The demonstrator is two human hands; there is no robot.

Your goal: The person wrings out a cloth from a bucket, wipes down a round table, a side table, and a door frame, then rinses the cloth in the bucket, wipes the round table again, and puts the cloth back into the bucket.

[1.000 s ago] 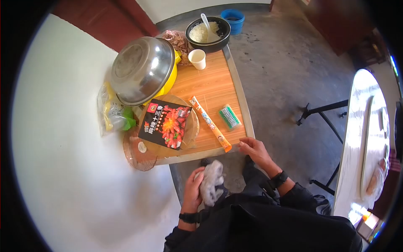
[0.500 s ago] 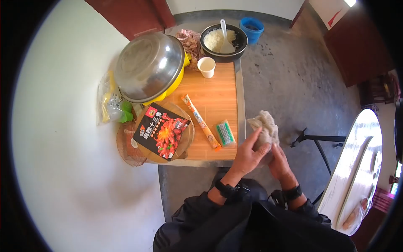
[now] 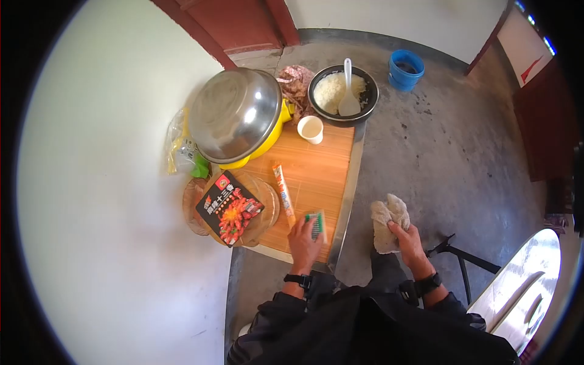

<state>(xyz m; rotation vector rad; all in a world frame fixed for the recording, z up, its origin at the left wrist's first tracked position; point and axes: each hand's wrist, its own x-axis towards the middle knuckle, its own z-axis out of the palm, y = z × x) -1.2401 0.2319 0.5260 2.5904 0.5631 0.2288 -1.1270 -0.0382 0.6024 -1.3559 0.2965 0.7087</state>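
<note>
My right hand [image 3: 411,244] grips a crumpled beige cloth [image 3: 387,224] over the floor, right of the wooden table [image 3: 316,161]. On the table's front part, my left hand [image 3: 305,243] has its fingers at the green and white packet [image 3: 317,225]; whether they hold it or only touch it is unclear. Just left of that packet lies an orange and white stick package [image 3: 283,196], its lower end by my left fingers. Farther left, a black packet with a red food picture [image 3: 230,208] rests on a round wooden board [image 3: 269,213].
A metal bowl [image 3: 234,115] covers a yellow container [image 3: 261,149]. Behind are a paper cup [image 3: 311,129] and a black pot of rice [image 3: 331,91] with a white paddle [image 3: 348,91]. A blue bucket [image 3: 406,70] stands on the floor; a white board [image 3: 517,292] is at right.
The cloth, between both hands half a second ago, is now in my right hand alone. My left hand has moved left to the green and white packet. The view has shifted.
</note>
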